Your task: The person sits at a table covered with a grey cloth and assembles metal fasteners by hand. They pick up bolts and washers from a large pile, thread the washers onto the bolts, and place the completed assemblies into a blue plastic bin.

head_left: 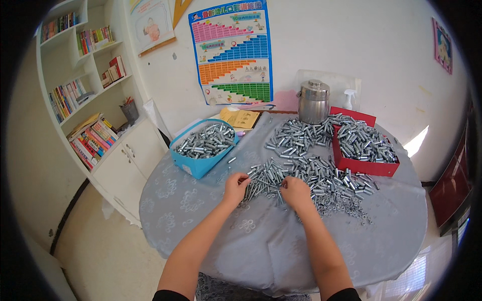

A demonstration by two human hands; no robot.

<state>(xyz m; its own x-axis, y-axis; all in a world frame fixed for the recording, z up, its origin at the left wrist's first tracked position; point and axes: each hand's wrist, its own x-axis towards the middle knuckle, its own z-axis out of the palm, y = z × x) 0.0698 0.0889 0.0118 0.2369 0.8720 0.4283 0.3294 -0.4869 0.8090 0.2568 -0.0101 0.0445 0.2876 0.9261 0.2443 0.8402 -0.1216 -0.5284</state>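
Fasteners [263,174] are best lifted singly, well inside the near edge of the table [396,220]. Left hand [236,187] and right hand [296,192] are held apart; their grip cannot be told.

The left edge of a loose pile of metal fasteners [321,173] is met by the left hand [235,187], the near edge by the right hand [297,192]; whatever is pinched in either is too small to be made out. Small nuts [349,204] are scattered right of the right hand. Beyond the left hand, a blue bin [200,167] is filled with fasteners; beyond and right of the right hand, a red box [369,168] is heaped likewise.
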